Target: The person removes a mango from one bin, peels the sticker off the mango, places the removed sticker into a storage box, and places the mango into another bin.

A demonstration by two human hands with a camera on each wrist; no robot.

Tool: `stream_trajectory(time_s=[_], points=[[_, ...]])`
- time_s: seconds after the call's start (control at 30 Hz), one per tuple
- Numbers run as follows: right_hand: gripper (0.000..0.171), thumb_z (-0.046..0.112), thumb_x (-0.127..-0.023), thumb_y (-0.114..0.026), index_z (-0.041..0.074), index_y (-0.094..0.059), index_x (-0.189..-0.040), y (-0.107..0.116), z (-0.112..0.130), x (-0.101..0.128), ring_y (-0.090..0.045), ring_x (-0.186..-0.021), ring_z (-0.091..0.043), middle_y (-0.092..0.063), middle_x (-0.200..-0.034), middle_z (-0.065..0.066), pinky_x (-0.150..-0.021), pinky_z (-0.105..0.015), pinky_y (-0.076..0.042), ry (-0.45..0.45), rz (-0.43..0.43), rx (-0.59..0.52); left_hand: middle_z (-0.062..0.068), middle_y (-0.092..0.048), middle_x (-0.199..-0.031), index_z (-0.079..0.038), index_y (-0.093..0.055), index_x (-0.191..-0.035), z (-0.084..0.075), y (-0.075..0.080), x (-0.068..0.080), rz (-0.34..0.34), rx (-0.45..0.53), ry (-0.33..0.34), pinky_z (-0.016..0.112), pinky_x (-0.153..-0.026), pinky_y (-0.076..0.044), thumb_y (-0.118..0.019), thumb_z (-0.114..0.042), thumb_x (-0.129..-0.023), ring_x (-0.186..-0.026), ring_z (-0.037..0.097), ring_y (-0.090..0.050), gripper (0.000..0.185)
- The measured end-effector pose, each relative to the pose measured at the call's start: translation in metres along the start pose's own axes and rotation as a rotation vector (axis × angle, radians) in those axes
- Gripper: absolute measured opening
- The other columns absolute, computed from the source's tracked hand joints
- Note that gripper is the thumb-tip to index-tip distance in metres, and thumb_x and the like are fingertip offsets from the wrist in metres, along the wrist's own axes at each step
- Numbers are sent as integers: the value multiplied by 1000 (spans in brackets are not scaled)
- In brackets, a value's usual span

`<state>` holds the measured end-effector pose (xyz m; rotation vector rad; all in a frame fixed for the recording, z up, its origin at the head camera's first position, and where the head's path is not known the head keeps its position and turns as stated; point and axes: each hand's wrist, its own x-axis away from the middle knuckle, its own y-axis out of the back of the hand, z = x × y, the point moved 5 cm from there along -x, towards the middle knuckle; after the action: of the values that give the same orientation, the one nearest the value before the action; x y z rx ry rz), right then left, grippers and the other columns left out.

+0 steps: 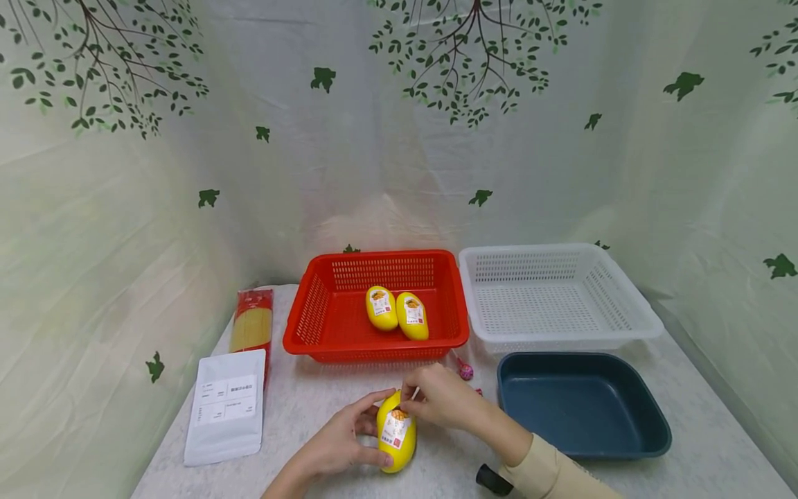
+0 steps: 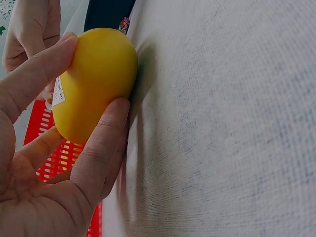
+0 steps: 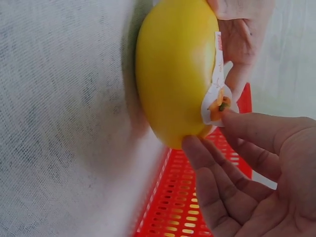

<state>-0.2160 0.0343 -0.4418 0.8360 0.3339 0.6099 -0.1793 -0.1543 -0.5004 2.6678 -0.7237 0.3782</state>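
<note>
A yellow mango (image 1: 406, 454) with a white printed label (image 1: 395, 428) rests on the table, its label side up. My left hand (image 1: 349, 433) grips it from the left, thumb at the near end and fingers at the far end, as the left wrist view also shows. At the far end, my right hand (image 1: 439, 395) pinches the label. Up close in the right wrist view, the rounded end of the label (image 3: 213, 112), with a fruit picture, stands out past the mango's surface under my thumb. Two more labelled mangoes (image 1: 382, 308) lie in the red basket (image 1: 312, 333).
Right of the red basket stands a white basket (image 1: 561, 339); a dark blue tray (image 1: 586, 450) is in front of it. On the left, a white pouch (image 1: 224, 443) overlaps a red-and-yellow packet (image 1: 252, 326). A pink-wrapped lollipop (image 1: 465, 372) lies beyond my right hand.
</note>
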Motion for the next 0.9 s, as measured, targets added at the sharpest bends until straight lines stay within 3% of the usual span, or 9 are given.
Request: stream_trajectory(time_s=[0.27, 0.53, 0.7, 0.9], points=[[10, 22, -92, -85, 17, -77, -88, 3, 2, 1, -60, -73, 1, -74, -84, 10, -70, -14, -55, -16, 29, -20, 6, -65, -128, -30, -50, -160, 0, 0, 0, -6, -15, 10, 38, -92, -62, -97, -11, -77, -105, 22, -65, 97], [13, 21, -93, -84, 18, -73, -87, 5, 3, 4, -71, -82, -3, -77, -90, 8, -75, -15, -59, -55, 86, -77, 7, -64, -126, -30, -51, -159, -2, 0, 0, 2, -13, -26, 37, -91, -61, -97, -12, -77, -105, 23, -67, 96], [13, 21, -93, -83, 18, -72, -87, 6, 3, 5, -73, -84, -4, -77, -89, 8, -76, -16, -59, -59, 96, -94, 7, -65, -126, -30, -51, -159, -1, 0, 0, 6, -10, -34, 38, -92, -61, -98, -13, -77, -106, 22, -67, 96], [13, 20, -92, -82, 19, -71, -85, 6, 2, 5, -74, -87, -6, -76, -88, 8, -76, -17, -58, -34, 103, -74, 7, -66, -128, -26, -50, -160, -1, 0, 0, 21, -20, -89, 33, -90, -60, -96, -13, -79, -105, 23, -69, 95]])
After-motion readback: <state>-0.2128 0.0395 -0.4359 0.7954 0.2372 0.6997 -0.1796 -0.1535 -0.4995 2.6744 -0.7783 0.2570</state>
